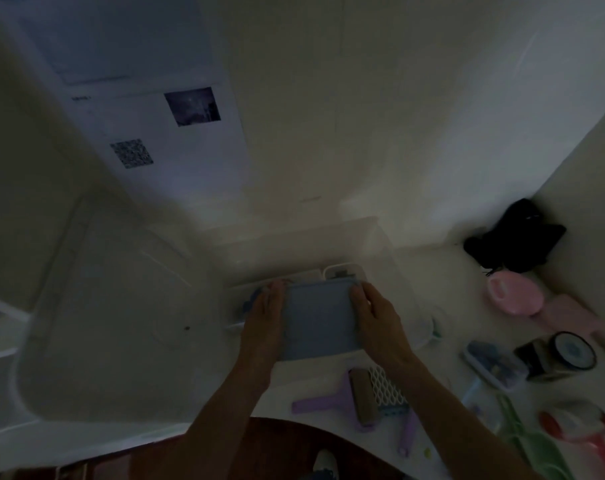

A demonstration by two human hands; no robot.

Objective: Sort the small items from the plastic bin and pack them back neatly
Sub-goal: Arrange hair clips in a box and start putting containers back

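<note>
The scene is dim and blurred. A flat blue rectangular item [316,320] is held between both hands over the clear plastic bin [380,251] at the middle of the table. My left hand [264,320] grips its left edge and my right hand [377,320] grips its right edge. Inside the bin, behind the blue item, a white container [342,270] shows. The bin's floor is mostly hidden by the blue item.
The bin's clear lid [114,323] lies at left. Loose items lie to the right: a purple-handled roller [346,396], a white mesh piece [386,382], a small clear box [493,363], tape rolls [568,351], pink items [516,292], a black object [516,237], green [533,441] and red tools [581,427].
</note>
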